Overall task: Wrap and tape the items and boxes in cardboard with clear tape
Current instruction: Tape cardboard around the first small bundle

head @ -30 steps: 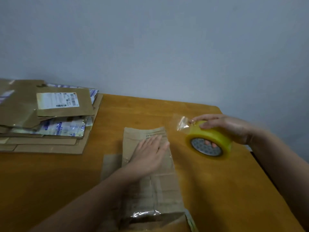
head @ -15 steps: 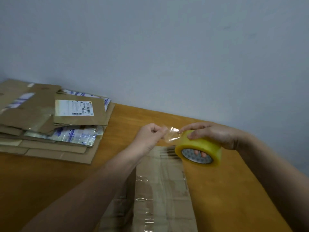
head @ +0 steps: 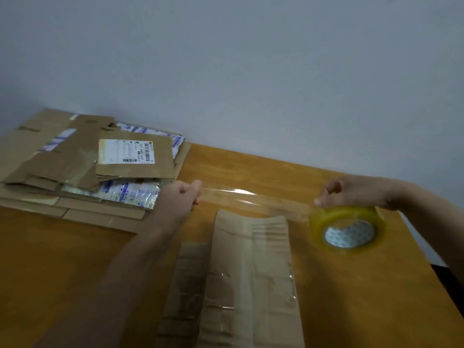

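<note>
- Far out at ten o'clock from the parcel [head: 251, 272], a stack [head: 75, 172] of flattened cardboard lies on the tabletop [head: 62, 272], out of play.
- Left hand [head: 180, 194]: grip pinched on the free end of the strip [head: 251, 197], fingers curled round it.
- The strip hangs taut between the hands, long axis nine to three, and looks to be clear of the tabletop.
- Parcel lies flat at six o'clock from the strip, long axis twelve to six, so tape and parcel cross at right angles; its far end sits just below the strip.
- Right hand [head: 351, 192]: grip curled over the top of the roll [head: 349, 227], holding it at three o'clock from the parcel's far end.
- My read: the coming move is straight down onto that far end; both hands look about equally near, left at eleven, right at one.
</note>
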